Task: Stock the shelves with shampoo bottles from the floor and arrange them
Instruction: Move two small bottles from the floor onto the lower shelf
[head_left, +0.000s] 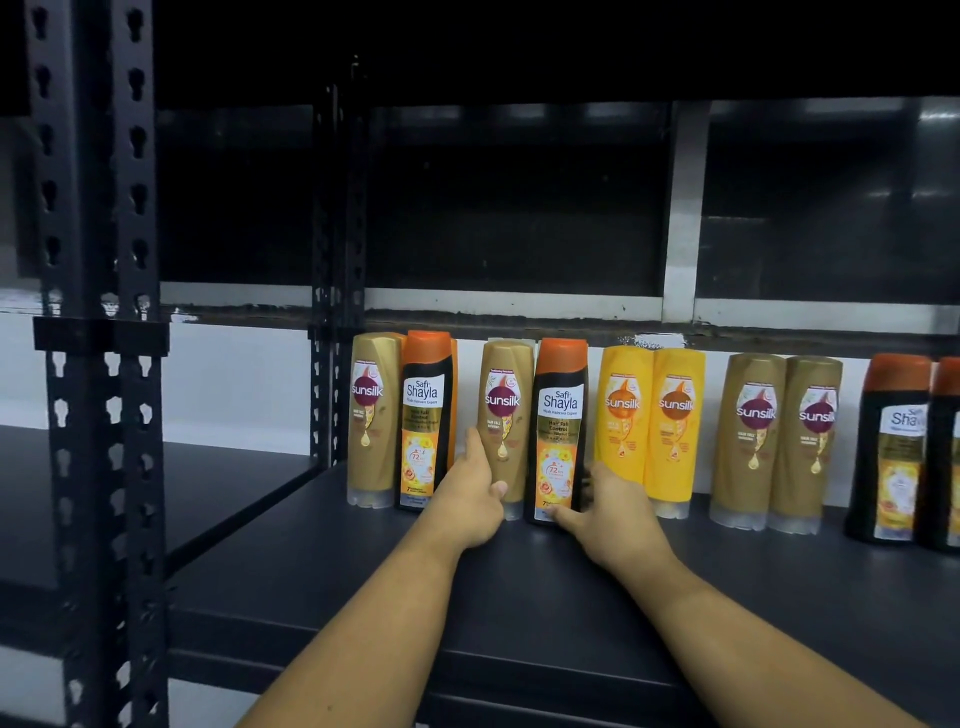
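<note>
A dark shelf board (519, 597) is held up by black metal posts. The near post (93, 364) is full of keyhole-shaped holes, and a thinner post (337, 260) is seen farther back. Another dark board (218, 488) is seen to the left, past the posts. A white wall (234, 384) is seen behind the shelf. Above it, dark panes (467, 208) are set in a white frame (683, 208). Small spots of light are seen in the right pane (857, 171). The room is dimly lit.
</note>
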